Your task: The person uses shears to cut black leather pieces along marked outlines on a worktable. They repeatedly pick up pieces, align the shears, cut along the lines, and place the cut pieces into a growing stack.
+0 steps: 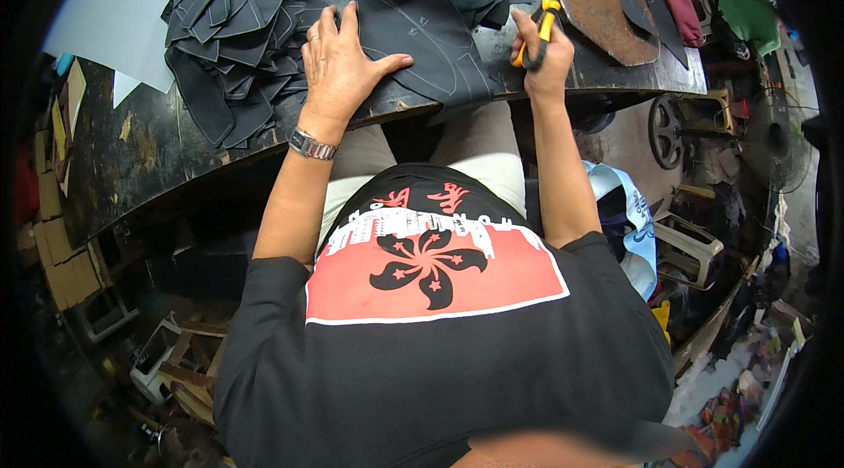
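So the left hand [338,64] is lying flat and open, fingers spread, pressing down on a big black leather sheet [422,37] that's sitting on the dark bench [149,152] right at its near edge. The sheet is showing faint traced outlines and its front bit is hanging just over the edge. There's a watch [312,145] sitting on that wrist.

The right hand [545,50] is closed around orange-handled scissors [552,7], holding them just beside the sheet's right edge with the blades pointing up and away. Can't tell if the blades are touching the leather.

Left of the flat hand, a pile of cut pieces [233,37] is sitting on the bench, touching the sheet. Farther right, a rusty brown plate [607,15] is lying near the scissors.
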`<state>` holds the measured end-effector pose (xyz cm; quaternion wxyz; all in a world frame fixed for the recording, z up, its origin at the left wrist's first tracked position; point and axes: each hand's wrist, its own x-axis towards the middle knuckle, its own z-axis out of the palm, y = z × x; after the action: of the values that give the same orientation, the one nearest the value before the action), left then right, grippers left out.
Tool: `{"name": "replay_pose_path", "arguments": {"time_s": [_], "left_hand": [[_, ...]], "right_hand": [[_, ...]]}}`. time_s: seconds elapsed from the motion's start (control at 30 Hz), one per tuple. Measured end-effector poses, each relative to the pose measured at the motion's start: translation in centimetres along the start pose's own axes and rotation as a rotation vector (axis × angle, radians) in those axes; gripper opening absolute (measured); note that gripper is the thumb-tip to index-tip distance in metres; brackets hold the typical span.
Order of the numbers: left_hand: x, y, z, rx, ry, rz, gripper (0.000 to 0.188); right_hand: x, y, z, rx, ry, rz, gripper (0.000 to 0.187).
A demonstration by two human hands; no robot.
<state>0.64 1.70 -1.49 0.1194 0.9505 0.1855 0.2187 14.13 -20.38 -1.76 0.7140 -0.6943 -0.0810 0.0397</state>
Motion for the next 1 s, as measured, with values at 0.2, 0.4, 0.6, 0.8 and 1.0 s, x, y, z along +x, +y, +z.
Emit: {"name": "replay_pose_path", "arguments": {"time_s": [0.2,0.4,0.6,0.8,1.0], "left_hand": [[0.5,-1.0,-0.1,-0.151,-0.103,-0.017,0.076],[0.9,-1.1,0.0,-0.320,-0.151,-0.025,0.065],[-1.1,0.5,0.1,-0.975,-0.203,-0.208,0.065],[-4.3,3.4,0.5,-1.051,-0.249,0.048,0.059],[-1.7,5.8,1.1,-1.214,-0.433,0.002,0.032]], "right_hand": [[-8.3,-2.4,-1.2,0.201,-0.315,0.387,0.029],[-12.1,-0.3,-1.9,0.195,-0.317,0.785,0.034],[-12.2,1.0,-2.6,0.177,-0.384,0.751,0.033],[-12.4,1.3,-2.2,0.197,-0.385,0.738,0.036],[-12.8,0.8,-2.7,0.248,-0.370,0.672,0.040]]}}
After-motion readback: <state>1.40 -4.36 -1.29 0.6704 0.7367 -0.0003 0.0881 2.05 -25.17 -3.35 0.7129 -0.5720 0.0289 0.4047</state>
